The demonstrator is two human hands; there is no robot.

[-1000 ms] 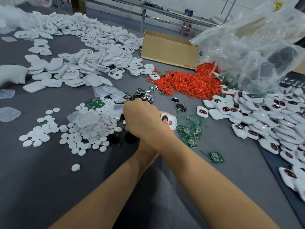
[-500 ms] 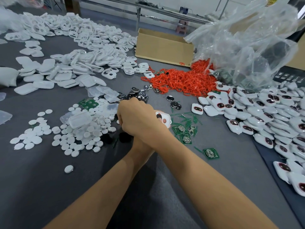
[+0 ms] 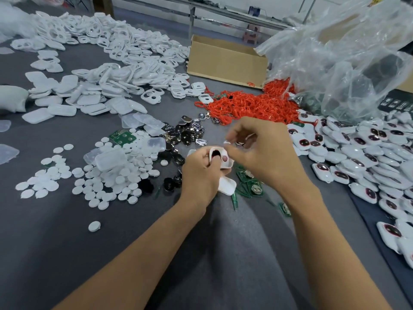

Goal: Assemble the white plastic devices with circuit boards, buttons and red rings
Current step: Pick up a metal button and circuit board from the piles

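Note:
My left hand (image 3: 200, 175) grips a white plastic device shell (image 3: 221, 157) with two dark red windows facing me, held just above the grey table. My right hand (image 3: 266, 153) is beside it on the right, fingers curled, its fingertips at the shell's top right edge, where a small white piece (image 3: 226, 142) shows. More small parts sit in its palm, mostly hidden. A white back cover (image 3: 228, 186) lies under my left hand. Green circuit boards (image 3: 251, 187) lie below my right hand. A heap of red rings (image 3: 252, 105) is behind the hands.
Round white buttons (image 3: 100, 177) and clear covers (image 3: 107, 157) lie left. Empty white shells (image 3: 116, 52) fill the far left. Metal clips (image 3: 187, 130) sit centre. Finished devices (image 3: 357, 153) are piled right. A cardboard box (image 3: 225, 61) and plastic bag (image 3: 346, 52) stand behind.
My hands were stacked together over the device. They have come apart: the right hand moved right and up, and the shell now shows in the left hand.

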